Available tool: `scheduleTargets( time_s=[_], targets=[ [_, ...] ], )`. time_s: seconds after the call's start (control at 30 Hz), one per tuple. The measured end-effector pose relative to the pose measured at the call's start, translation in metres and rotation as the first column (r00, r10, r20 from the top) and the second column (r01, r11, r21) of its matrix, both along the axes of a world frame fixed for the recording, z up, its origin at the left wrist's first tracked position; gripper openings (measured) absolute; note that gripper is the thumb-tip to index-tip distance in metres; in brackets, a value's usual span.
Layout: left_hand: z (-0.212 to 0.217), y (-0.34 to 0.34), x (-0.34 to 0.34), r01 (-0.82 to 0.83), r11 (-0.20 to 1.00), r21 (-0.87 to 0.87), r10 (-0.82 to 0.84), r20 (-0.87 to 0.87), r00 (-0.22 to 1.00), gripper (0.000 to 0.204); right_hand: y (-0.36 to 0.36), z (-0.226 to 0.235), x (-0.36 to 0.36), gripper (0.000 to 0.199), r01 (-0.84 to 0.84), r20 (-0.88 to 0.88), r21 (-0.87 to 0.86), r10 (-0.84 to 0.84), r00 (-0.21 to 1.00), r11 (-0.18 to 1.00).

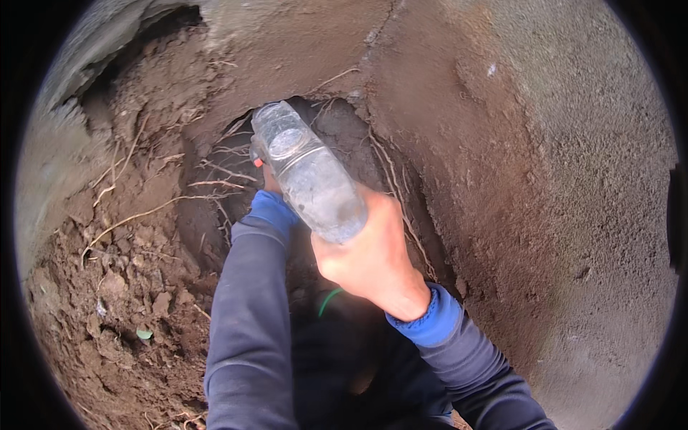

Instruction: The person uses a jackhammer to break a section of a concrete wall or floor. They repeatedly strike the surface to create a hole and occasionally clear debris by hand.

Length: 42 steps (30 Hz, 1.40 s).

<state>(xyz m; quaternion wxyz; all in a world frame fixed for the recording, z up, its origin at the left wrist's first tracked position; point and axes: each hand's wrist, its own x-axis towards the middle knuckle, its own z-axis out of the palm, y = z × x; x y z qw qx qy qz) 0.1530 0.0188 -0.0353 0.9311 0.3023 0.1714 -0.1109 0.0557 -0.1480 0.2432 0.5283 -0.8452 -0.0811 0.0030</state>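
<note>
A clear plastic bottle (315,183), scuffed and dusty-looking, slants across the middle of the view over a dug hollow. My right hand (376,251) is wrapped round its nearer end from the right side. Most of my left hand (271,179) lies behind the bottle; only a strip by the wrist shows, and its fingers are hidden. Beside it, along the bottle's left edge, is a small orange-red spot (259,163) whose kind I cannot make out. The bottle's far end reaches to the upper rim of the hollow (342,132).
Thin roots (154,210) poke from the soil on the left, and more roots (401,204) run down the hollow's right side. Crumbled earth (122,308) heaps at the left. A rough grey wall (602,179) rises on the right. A green strip (330,301) shows below my hands.
</note>
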Motion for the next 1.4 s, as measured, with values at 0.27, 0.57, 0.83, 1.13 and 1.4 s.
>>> scheduleTargets(
  time_s=[0.27, 0.57, 0.83, 1.13, 1.4],
  targets=[
    [0.047, -0.015, -0.017, 0.485, -0.329, 0.81, 0.016, -0.509, 0.861, 0.045, -0.08, -0.116, -0.05, 0.008, 0.532, -0.578, 0.448, -0.221, 0.785, 0.719],
    [0.023, 0.012, -0.075, 0.444, -0.198, 0.874, -0.188, -0.479, 0.857, 0.05, -0.048, -0.075, -0.124, 0.027, 0.429, -0.504, 0.248, -0.262, 0.823, 0.869],
    [-0.006, -0.014, -0.092, 0.154, 0.065, 0.986, -0.025, -0.152, 0.988, 0.037, -0.048, -0.006, -0.092, 0.019, 0.226, -0.235, 0.218, -0.174, 0.956, 0.949],
    [0.001, -0.056, -0.07, -0.121, 0.916, 0.382, 0.142, -0.027, 0.99, 0.035, -0.014, 0.047, -0.039, 0.029, -0.063, -0.066, -0.285, 0.046, 0.997, 0.956],
    [0.0, -0.089, -0.06, -0.179, 0.925, 0.334, 0.196, -0.016, 0.981, 0.033, -0.029, 0.046, -0.063, 0.03, -0.104, 0.018, -0.285, 0.114, 0.993, 0.953]
  ],
)
